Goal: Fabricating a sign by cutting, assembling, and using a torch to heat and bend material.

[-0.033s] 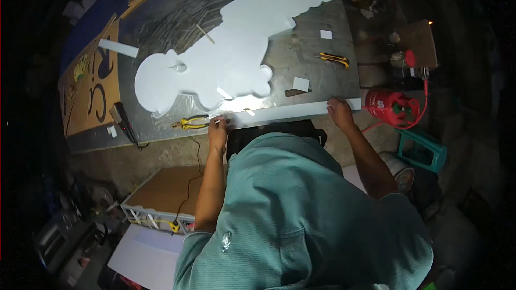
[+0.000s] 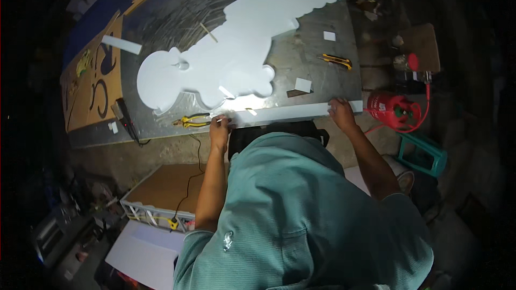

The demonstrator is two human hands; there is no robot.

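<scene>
A long white strip [image 2: 290, 113] lies along the near edge of the grey worktable. At its left end my left hand [image 2: 219, 131] is closed, fingertips pinched on the strip; a small pale piece shows at the fingers, its kind unclear. My right hand [image 2: 342, 114] grips the strip near its right end, fingers bent over it. Just left of my left hand lie yellow-and-black pliers [image 2: 192, 121]. Beyond the strip rests a large white cut-out shape [image 2: 231, 59] with a wavy outline. A small tan stick [image 2: 251, 111] lies across the strip.
A yellow utility knife [image 2: 336, 62] and white offcuts [image 2: 303, 85] lie on the table's right half. At left are a dark corded tool [image 2: 123, 118] and lettered cardboard [image 2: 97, 80]. A red gas cylinder [image 2: 389, 110] with a hose and a green stool [image 2: 422, 153] stand right.
The whole view has shifted slightly. Both hands keep their places on the strip.
</scene>
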